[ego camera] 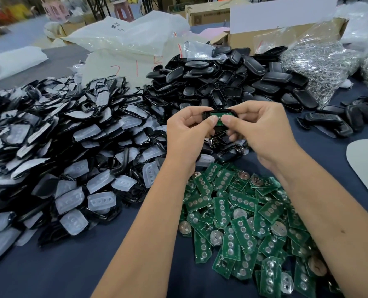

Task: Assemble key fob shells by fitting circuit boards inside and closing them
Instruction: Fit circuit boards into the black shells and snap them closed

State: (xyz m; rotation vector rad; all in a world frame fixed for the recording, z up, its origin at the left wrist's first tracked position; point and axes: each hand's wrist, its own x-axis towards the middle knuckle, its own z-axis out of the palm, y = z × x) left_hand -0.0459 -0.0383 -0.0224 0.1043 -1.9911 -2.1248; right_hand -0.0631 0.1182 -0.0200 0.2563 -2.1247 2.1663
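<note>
Here the left hand (pixel 186 134) and right hand (pixel 262 130) both gripped one black shell (pixel 219 114) above the table (pixel 75 265), thumbs pressing on the green board (pixel 219 117) inside it, over the heap of boards (pixel 243 222)

fingers (pixel 213 119) hiding circuit board (pixel 218 114), background blurred

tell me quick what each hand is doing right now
Left hand: holding the black key fob shell, thumb pressing the green circuit board in it.
Right hand: holding the same shell, thumb on the board.
</note>
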